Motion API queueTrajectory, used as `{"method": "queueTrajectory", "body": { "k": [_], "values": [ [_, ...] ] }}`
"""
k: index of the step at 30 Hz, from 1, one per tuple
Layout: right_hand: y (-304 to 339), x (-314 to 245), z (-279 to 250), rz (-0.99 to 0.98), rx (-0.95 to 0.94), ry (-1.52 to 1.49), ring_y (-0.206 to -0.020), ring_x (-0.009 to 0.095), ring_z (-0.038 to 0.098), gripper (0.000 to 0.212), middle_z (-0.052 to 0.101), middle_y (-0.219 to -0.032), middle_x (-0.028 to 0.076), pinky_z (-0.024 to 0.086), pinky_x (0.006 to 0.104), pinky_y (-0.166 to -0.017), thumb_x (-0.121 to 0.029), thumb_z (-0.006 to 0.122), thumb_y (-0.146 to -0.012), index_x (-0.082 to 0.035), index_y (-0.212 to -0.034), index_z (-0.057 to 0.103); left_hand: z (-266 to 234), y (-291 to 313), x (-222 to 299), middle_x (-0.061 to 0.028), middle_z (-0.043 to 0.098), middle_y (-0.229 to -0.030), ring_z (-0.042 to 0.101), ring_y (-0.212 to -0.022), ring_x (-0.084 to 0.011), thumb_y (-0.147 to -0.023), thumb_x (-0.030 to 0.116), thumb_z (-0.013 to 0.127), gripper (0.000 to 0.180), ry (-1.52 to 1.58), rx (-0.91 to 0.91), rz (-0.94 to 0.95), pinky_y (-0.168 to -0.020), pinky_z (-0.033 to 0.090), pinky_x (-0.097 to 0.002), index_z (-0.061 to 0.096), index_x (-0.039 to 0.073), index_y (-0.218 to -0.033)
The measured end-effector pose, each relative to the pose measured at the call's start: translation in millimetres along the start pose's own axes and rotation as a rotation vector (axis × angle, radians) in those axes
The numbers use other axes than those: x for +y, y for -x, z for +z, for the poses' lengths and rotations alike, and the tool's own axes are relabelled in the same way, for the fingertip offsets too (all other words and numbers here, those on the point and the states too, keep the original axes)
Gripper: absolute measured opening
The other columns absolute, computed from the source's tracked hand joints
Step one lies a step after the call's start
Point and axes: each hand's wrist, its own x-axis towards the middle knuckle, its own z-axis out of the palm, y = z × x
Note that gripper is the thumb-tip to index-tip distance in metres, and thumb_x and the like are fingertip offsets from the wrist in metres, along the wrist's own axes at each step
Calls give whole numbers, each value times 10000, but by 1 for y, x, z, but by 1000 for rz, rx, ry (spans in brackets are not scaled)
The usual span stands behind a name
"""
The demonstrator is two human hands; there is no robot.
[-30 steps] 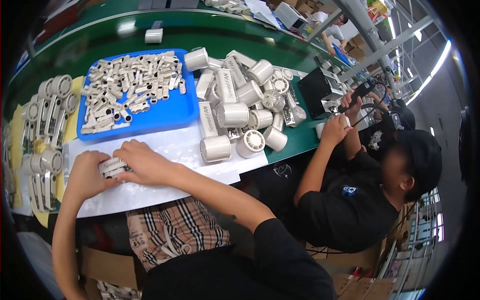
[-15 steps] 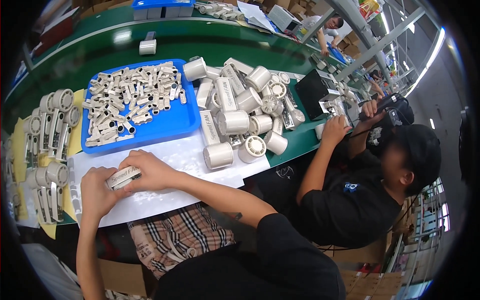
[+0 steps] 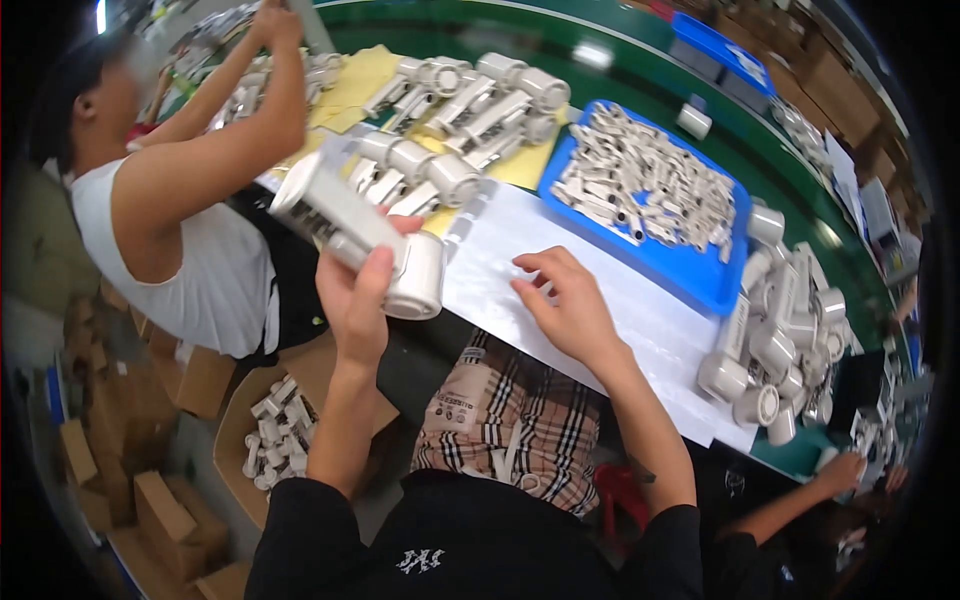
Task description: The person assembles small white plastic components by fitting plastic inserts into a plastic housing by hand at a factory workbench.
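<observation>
My left hand [image 3: 355, 295] holds a white handheld fan [image 3: 350, 220] up off the table's near edge. Its round head rests by my thumb, and its long handle points away to the upper left, with dark inner parts showing along one side. My right hand [image 3: 568, 305] is over the white sheet [image 3: 505, 225], fingers loosely bent and apart, with nothing in it. Beyond it, a blue tray [image 3: 722, 296] bears many small white plastic pieces [image 3: 650, 180]. More white fans [image 3: 785, 330] lie heaped at the right end of the sheet.
Rows of fans [image 3: 490, 100] lie on yellow paper [image 3: 355, 90] at the left. A co-worker in a white top [image 3: 185, 260] stands at the left; another's arm [image 3: 800, 500] reaches in at lower right. A cardboard box [image 3: 240, 425] with fan parts is on the floor.
My view has swung left. My hands have come apart: the left has lifted the fan up and leftward, and the right has let go.
</observation>
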Motion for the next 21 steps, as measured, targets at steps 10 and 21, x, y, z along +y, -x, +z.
{"method": "queueTrajectory", "body": {
  "k": [10, 21],
  "values": [
    [-51, -5, 101, -61, -15, 293, -871, 362, 568, 164, 567, -909, 198, 483, 438, -772, -105, 658, -734, 19, -837, 628, -44, 36, 1, -212, 609, -863, 601, -819, -281, -892, 234, 489, 337, 33, 41, 48, -807, 495, -406, 389, 7, -1120],
    [-32, 16, 103, -103, 310, 482, -894, 239, 514, 162, 523, -896, 86, 392, 330, -656, -161, 593, -694, -53, -815, 580, 37, 30, -30, -169, 581, -871, 577, -862, -253, -859, 249, 529, 382, 184, -176, -78, -873, 465, -400, 382, 22, -1128]
  ]
}}
